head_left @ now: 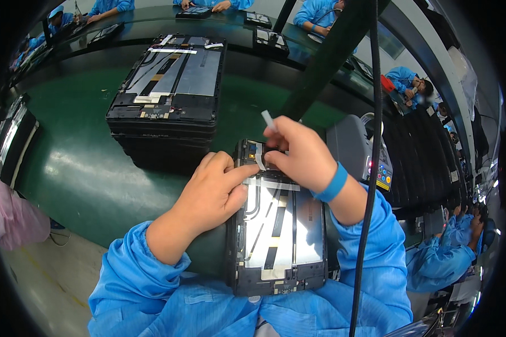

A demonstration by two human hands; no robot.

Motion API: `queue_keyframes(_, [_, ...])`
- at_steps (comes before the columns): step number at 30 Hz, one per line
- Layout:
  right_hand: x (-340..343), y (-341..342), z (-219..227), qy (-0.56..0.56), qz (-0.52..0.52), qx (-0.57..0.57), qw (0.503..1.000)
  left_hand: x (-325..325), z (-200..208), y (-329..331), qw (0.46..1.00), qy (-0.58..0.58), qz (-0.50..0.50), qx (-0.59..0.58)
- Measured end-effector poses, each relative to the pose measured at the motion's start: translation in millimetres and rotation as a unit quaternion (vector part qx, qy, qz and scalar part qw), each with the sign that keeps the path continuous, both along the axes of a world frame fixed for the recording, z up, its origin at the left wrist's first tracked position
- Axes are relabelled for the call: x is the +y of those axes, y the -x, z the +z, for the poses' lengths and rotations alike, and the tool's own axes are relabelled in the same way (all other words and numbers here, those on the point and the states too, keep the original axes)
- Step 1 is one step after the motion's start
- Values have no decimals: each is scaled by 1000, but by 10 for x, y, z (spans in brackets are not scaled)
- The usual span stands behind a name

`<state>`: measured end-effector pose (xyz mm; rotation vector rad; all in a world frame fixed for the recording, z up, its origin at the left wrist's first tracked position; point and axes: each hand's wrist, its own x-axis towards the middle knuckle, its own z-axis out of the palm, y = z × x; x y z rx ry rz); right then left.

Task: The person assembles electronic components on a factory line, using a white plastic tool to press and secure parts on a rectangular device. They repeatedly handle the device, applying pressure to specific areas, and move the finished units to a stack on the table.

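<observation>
An opened tablet [303, 224] with its inside showing lies in front of me, apparently on a stack of the same kind. My left hand [205, 191] reaches in from the left, index finger stretched out and its tip on a short white tape strip [260, 157] near the tablet's far end. The other fingers are loosely bent and hold nothing. Above the same end, my right hand [298, 151] is closed in a pinch on a small whitish stick [268, 119], which pokes up past the fingers. The right fingertips are partly hidden.
A tall stack of opened tablets [180, 73] stands at the far left on the green table [73, 146]. A grey machine with buttons [351, 146] is at the right. A black cable [371, 185] hangs before the right arm. Other people in blue work beyond.
</observation>
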<state>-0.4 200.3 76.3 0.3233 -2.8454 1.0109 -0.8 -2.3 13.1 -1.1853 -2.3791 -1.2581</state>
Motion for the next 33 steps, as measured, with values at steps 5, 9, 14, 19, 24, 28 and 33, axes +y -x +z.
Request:
queue_keyframes(5, [66,-281,-76,-34,119,-36,992,16,-21,-9,1000,-2,6,23])
queue_keyframes(9, [55,-482,-105,-111,161,-19,980,-3,-13,4,996,8,4,91])
queue_keyframes(14, [-36,-663,-36,-179,179,68,965,-10,48,-32,991,-41,26,124])
queue_keyframes(19, [-78,-1185,124,-136,201,154,958,-11,421,-538,983,-113,-110,98])
queue_keyframes(24, [43,-1568,103,3,32,173,984,82,539,-838,977,-112,-123,135])
queue_keyframes(28, [262,-1682,18,51,114,228,966,275,606,-879,969,-100,-192,119])
queue_keyframes(33, [498,-1779,-112,55,11,218,974,522,700,-795,980,-3,-144,138])
